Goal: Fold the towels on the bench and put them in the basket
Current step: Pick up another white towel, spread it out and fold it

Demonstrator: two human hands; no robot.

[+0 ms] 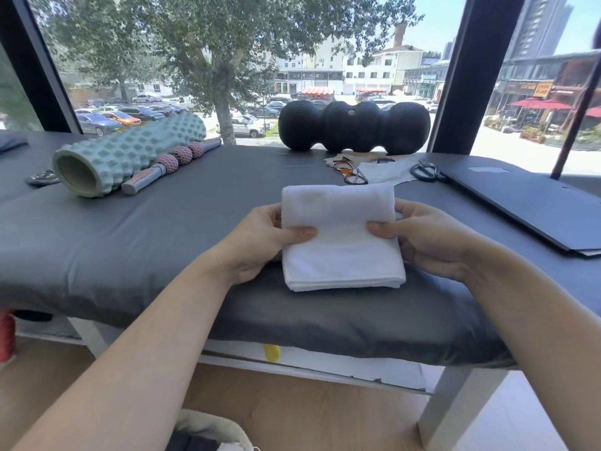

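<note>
Nearest to the camera, at the bottom edge, is a grey fabric rim, perhaps the basket [208, 428]; I cannot tell for sure. Above it the counter [130, 249] carries the white towel [341, 242], folded, its long axis running away from the person. The left hand [260, 242] and right hand [419, 239] are equally near and grasp its two sides, thumbs on top.
</note>
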